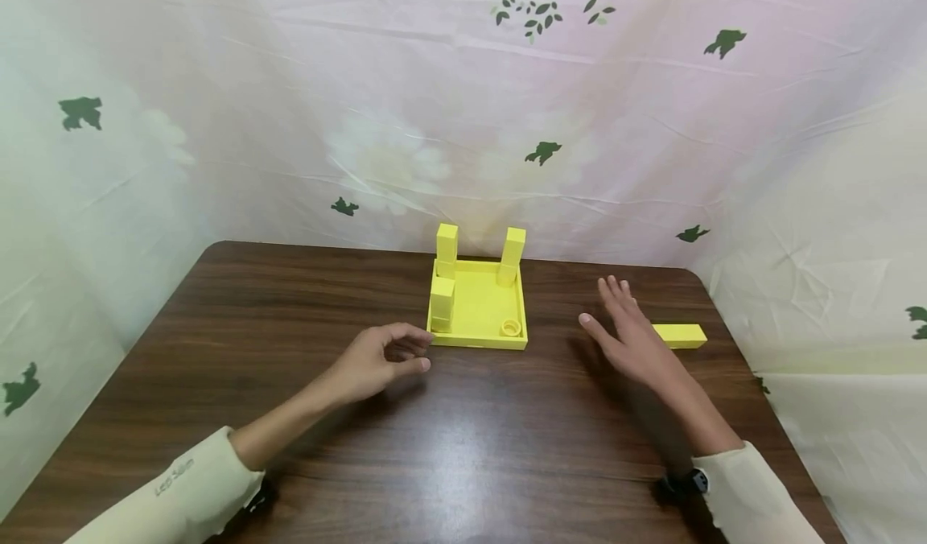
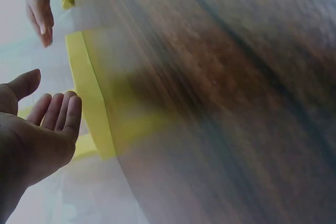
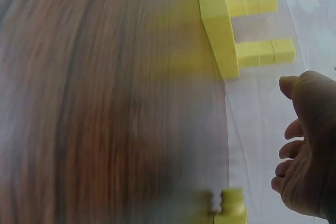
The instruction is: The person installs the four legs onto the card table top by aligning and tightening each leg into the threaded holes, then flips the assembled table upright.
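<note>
A square yellow base (image 1: 478,341) with a raised rim lies on the brown table. Square yellow posts stand upright at three of its corners: back left (image 1: 447,246), back right (image 1: 512,250) and front left (image 1: 442,302). At the front right corner sits a round socket (image 1: 510,328). My left hand (image 1: 372,363) is at the base's front left corner, fingers loosely bent, thumb apart, holding nothing. To the right, my right hand (image 1: 633,339) hovers over the table with fingers extended. A loose yellow post (image 1: 681,335) lies beside it, partly hidden by the hand.
The dark wood-grain table (image 1: 304,463) has rounded far corners. A pale patterned cloth (image 1: 463,125) hangs close behind its far edge and along both sides. The base stands near the far edge.
</note>
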Demonstrator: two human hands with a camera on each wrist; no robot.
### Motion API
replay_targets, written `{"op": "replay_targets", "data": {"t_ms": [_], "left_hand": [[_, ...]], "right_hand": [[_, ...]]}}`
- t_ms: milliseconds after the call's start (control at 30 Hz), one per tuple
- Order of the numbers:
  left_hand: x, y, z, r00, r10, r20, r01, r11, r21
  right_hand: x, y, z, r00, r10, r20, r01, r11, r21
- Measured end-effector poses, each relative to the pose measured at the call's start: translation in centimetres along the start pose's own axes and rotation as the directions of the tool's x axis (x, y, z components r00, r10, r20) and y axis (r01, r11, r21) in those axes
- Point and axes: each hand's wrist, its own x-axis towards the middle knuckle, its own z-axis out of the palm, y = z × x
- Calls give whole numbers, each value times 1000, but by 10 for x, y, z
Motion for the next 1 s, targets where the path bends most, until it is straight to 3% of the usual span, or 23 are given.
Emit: {"op": "replay_targets", "data": {"t_ms": [133, 267, 400, 567, 700, 867, 1000], "left_hand": [[-2, 9, 11, 995, 96, 27, -99, 989, 114], [-2, 15, 23, 983, 159, 92, -173, 969, 174], [0, 21, 33, 972, 175, 157, -208, 951, 227], [5, 29, 43, 962, 183, 202, -243, 912, 330], [10, 34, 51, 953, 198, 228, -282, 856, 434], [20, 35, 61, 939, 232, 256, -340, 748, 569], [27, 34, 68, 939, 202, 277, -336, 707, 623]], "right_hand": [[-8, 16, -6, 999, 14, 40, -14, 1000, -1], [-18, 31, -11, 997, 40, 68, -37, 999, -34], [-27, 40, -14, 991, 96, 98, -86, 991, -100], [-37, 45, -19, 971, 201, 132, -184, 974, -133], [-41, 46, -21, 954, 263, 142, -243, 959, -148], [-40, 47, -22, 953, 259, 156, -236, 960, -149], [-34, 53, -21, 961, 215, 176, -193, 972, -132]]}}
